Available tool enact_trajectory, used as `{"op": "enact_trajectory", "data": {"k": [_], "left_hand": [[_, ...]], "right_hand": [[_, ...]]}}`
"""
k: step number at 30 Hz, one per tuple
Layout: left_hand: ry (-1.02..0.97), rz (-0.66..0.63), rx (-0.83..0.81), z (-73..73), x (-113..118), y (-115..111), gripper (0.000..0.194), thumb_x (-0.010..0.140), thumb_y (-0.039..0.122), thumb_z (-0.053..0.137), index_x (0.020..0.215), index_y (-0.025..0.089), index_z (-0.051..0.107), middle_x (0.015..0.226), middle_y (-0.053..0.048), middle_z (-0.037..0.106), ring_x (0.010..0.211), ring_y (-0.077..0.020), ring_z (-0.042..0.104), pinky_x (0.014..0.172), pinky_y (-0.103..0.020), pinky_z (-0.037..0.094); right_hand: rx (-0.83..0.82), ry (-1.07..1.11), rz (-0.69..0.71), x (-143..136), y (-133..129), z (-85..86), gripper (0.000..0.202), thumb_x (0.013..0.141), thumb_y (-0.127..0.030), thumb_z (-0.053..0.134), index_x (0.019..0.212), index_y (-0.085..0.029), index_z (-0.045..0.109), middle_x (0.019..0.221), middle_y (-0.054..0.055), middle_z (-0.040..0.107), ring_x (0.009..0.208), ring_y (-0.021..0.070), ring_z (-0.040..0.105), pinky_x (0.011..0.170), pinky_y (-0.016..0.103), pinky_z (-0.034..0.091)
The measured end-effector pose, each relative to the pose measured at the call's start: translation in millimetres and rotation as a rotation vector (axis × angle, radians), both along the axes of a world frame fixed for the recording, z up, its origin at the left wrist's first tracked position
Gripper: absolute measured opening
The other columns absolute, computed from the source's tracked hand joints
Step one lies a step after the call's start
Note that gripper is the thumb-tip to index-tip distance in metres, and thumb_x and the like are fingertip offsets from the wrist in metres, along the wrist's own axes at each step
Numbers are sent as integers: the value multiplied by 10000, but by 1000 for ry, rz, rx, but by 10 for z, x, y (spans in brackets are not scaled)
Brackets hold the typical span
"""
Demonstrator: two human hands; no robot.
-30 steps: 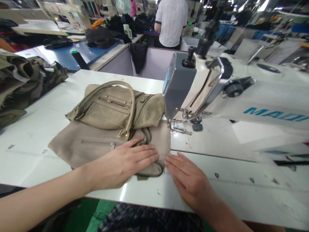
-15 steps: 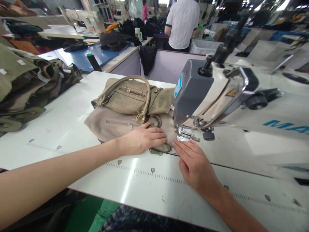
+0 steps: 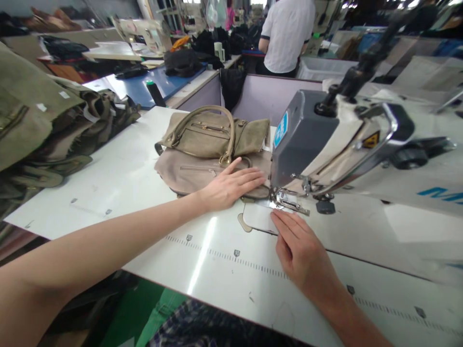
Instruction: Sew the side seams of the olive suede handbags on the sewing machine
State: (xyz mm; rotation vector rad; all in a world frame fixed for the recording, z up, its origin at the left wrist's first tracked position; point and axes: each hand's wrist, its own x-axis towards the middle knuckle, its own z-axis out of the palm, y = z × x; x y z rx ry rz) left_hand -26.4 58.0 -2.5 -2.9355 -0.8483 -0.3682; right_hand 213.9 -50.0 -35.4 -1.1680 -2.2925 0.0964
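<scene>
Bright light washed over the white tabletop [image 3: 119, 183], and look, one hard streak of glare sliced right across it! Sheen flared on the blue table [image 3: 141, 89] too, while the sewing machine [image 3: 390, 180] blurred rightward, the background softened and wide-angle distortion stretched the edges.

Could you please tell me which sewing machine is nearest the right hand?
The grey-fronted sewing machine in the right foreground, directly beside the right hand; the cream sewing machine stands far behind, at the picture's upper left.

A black thread cone [image 3: 156, 94] stands near a blue-topped table [image 3: 177, 83].
</scene>
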Motion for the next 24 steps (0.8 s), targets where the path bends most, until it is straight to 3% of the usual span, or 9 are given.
{"op": "enact_trajectory", "data": {"k": [3,6,9,12,15,17,19,21,24], "left_hand": [[-4,273,173,97,-318,-188,600,878,120,473,1460,195,345,1491,-133,419,1413,-282,332,1187,-582,80],[33,566,190,161,-787,-347,470,811,277,581,1254,133,519,1230,-194,589,1164,-355,554,1063,-604,334],[174,530,50,267,-1101,-581,191,914,303,471,938,155,589,878,-104,650,814,-259,637,757,-392,518],[222,392,-140,522,-1144,-982,249,961,173,354,809,185,550,727,-38,629,615,-187,601,566,-278,434],[156,399,-363,885,-1044,-1274,268,983,194,344,802,198,541,675,-16,622,532,-165,568,492,-271,346],[65,471,-480,1091,-974,-1231,290,993,274,375,777,190,550,643,-13,608,526,-161,544,505,-266,338],[-139,558,-574,1194,-925,-1000,306,962,283,457,691,171,542,624,-9,583,552,-148,510,545,-255,350],[-466,655,-704,1181,-890,-683,316,911,238,541,607,155,515,608,2,545,580,-125,474,571,-233,356],[-815,735,-886,1032,-825,-303,327,922,220,507,603,157,468,558,33,456,528,-92,426,525,-197,354]], "right_hand": [[33,44,-10,34,-16,8,458,894,-99,420,1335,-137,536,1262,142,617,1186,284,566,1031,516,488],[63,65,-4,4,-55,35,490,909,-127,438,1395,-166,481,1272,139,599,1167,281,576,986,487,524],[21,13,80,-154,-97,66,533,938,-163,433,1467,-179,381,1365,140,531,1231,281,534,1011,482,511],[-64,0,130,-414,-62,95,583,962,-205,424,1517,-138,259,1412,166,480,1288,281,485,1043,494,484],[-140,12,217,-717,101,141,608,955,-181,410,1525,-101,214,1474,184,414,1370,289,391,1085,520,429],[-181,52,259,-921,222,179,568,949,-170,399,1499,-82,286,1518,192,356,1420,311,307,1110,554,376],[-216,171,244,-1098,271,208,499,959,-201,407,1444,-85,397,1522,200,352,1424,324,301,1121,574,341],[-301,354,241,-1218,208,218,428,976,-263,427,1381,-136,486,1479,183,427,1384,300,386,1118,545,357],[-577,666,328,-1289,-14,202,337,981,-358,472,1274,-222,568,1405,127,528,1303,251,501,1047,433,466]]}}
